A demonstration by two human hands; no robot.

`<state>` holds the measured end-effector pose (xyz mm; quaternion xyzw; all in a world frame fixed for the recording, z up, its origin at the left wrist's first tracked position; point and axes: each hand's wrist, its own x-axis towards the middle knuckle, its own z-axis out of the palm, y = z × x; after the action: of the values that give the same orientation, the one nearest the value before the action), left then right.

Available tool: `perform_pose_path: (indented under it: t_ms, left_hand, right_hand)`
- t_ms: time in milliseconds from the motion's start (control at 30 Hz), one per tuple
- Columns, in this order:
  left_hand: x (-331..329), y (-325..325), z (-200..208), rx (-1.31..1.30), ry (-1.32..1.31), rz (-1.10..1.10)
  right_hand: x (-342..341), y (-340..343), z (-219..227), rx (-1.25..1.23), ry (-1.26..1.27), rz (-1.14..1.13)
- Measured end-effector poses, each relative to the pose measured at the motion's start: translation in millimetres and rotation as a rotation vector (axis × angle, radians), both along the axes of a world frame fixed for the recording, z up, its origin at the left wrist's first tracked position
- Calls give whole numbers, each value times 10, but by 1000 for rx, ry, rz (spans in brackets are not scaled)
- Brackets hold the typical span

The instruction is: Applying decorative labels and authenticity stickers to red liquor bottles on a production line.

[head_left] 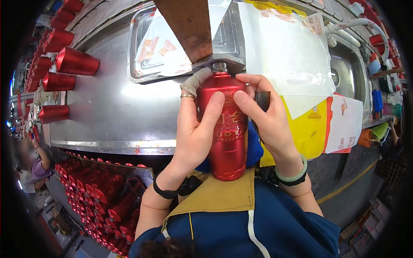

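A red metallic bottle [228, 161] with gold printing lies lengthwise before me, its base toward my body and its clear neck [220, 67] against a metal-edged block. My left hand [193, 124] closes on its left side, thumb on the front; a cloth finger cover [196, 81] wraps one finger. Around the right side my right hand [274, 118] grips it, thumb near the upper printing. Partly hidden by that hand is a dark flat piece [263, 101]; whether it is held, I cannot tell. Beyond the bottle, white sheets with small decals [167, 48] lie over a metal tray [134, 64].
Several red bottles [77, 61] stand on the steel bench [107, 112] at left. A crate of red bottles [97, 189] sits below it. White sheets [292, 56] and a yellow sheet [307, 133] cover the right side, beside a sink [344, 71]. A brown post [185, 26] rises ahead.
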<state>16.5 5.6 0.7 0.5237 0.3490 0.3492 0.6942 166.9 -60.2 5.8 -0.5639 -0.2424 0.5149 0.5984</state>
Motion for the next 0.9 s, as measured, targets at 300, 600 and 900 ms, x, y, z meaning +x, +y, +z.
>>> perform_pose_path:
  t_ms: [300,600,900]
  left_hand:
    - [28,-12,45,-36,3,2]
    - [-48,-44,47,-174,-111,-60]
    - [-132,-103,45,-199,-117,-116]
  right_hand:
    - [196,-7,110,171,-101,-39]
    - [307,233,562,503,-1122,341]
    - [361,64,279,360,-653,17]
